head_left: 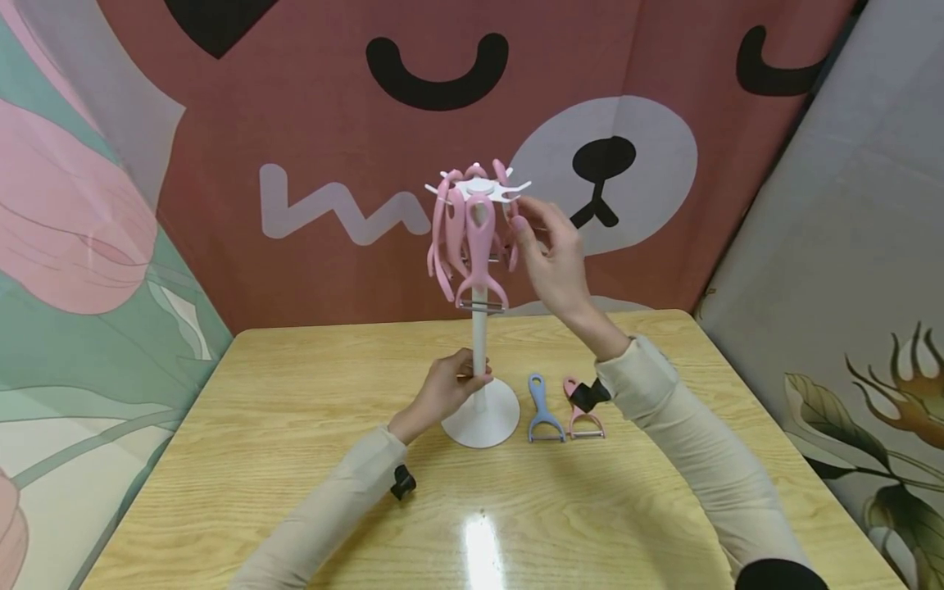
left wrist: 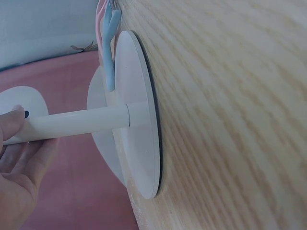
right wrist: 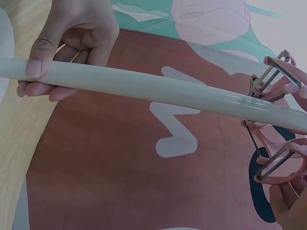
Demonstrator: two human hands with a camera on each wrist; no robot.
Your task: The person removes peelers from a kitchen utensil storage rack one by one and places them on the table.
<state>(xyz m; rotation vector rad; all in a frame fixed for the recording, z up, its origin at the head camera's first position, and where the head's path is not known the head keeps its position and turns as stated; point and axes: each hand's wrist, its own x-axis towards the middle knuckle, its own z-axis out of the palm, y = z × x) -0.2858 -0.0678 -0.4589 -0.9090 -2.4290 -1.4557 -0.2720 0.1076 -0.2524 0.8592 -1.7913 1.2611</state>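
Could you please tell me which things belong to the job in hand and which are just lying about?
Belongs, it seems: white stand, held by left hand; hanging pink peelers, right hand pinching one; probably the loose blue peeler and loose pink peeler.

Just background: table, wall cloth.

Prob. studio-type booth: printed drapes (head_left: 332, 279) round wood-grain tbl (head_left: 280, 393).

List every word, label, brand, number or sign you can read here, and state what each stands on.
None: no readable word, label, brand or number in any view.
White round-based stand, pink Y-shaped peelers, blue Y-shaped peeler: no lettering visible.
Small black wrist devices: too small to tell whether they bear markings.
Pale zigzag on the red-brown fabric backdrop: a shape, not readable text.
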